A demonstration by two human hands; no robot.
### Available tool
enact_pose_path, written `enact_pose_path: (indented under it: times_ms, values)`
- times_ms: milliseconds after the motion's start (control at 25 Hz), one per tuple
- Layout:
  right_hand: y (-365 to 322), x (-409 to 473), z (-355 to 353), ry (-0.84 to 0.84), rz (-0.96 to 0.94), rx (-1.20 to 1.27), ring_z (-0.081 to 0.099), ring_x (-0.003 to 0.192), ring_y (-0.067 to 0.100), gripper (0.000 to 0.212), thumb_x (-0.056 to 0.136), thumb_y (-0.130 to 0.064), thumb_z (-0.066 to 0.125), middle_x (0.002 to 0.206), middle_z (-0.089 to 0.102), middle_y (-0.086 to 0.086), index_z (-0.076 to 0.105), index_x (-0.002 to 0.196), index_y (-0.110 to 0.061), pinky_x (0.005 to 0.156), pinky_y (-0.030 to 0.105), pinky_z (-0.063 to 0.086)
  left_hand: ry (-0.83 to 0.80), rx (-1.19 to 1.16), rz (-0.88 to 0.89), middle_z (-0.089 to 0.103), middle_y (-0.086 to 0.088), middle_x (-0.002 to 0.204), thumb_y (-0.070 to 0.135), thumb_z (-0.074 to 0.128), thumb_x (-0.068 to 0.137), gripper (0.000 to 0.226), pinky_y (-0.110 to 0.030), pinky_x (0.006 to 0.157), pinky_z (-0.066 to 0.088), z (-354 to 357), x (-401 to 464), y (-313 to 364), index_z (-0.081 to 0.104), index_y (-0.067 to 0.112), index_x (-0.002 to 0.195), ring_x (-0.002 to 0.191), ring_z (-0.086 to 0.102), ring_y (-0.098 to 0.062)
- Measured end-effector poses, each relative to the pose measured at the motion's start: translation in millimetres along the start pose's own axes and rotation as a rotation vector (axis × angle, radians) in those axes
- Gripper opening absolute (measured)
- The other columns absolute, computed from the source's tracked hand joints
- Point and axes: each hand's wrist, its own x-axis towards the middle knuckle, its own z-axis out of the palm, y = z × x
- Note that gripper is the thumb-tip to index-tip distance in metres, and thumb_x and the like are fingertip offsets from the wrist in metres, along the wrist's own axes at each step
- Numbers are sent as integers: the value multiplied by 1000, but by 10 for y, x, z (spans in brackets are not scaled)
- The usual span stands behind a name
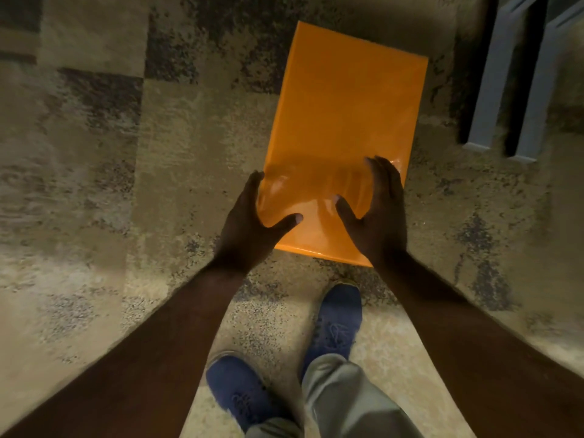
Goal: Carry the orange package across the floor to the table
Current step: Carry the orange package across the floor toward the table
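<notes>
Nearest me, my blue shoes [338, 320] stride over mottled beige-and-grey carpet [94, 184]. Ahead, my left hand [252, 222] and right hand [379, 213] clasp the near end of the orange package [341, 105], thumbs on top, fingers along its sides. It's flat, rectangular, glossy plastic that wrinkles under my grip, held level above the floor. I judge the carry is underway; next I need steady steps and a sight of the bench. Grey slats [512, 90] stand far right.
</notes>
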Motion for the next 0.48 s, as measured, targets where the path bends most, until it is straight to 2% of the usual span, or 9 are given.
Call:
enact_pose_path:
  times_ms: [200,360,480]
  values:
    - [112,-134,-45,145,98,40,40,136,44,73,86,-27,74,147,40,29,39,143,2,104,55,43,10,23,4,39,-5,155,54,78,68,106,-31,95,33,-41,-125,-178,20,29,153,136,41,-25]
    - [373,-97,-118,228,212,90,43,133,41,78,85,-30,75,146,39,28,36,145,1,101,48,43,1,35,-24,35,-4,157,67,71,68,105,-39,102,36,-37,-11,-211,20,29,153,137,40,-26]
    - [575,2,-103,216,351,185,38,138,38,85,85,-33,75,153,34,24,29,150,-3,108,52,41,2,-23,-81,35,-5,157,78,58,66,106,-39,102,36,43,163,-179,21,27,153,137,40,-28]
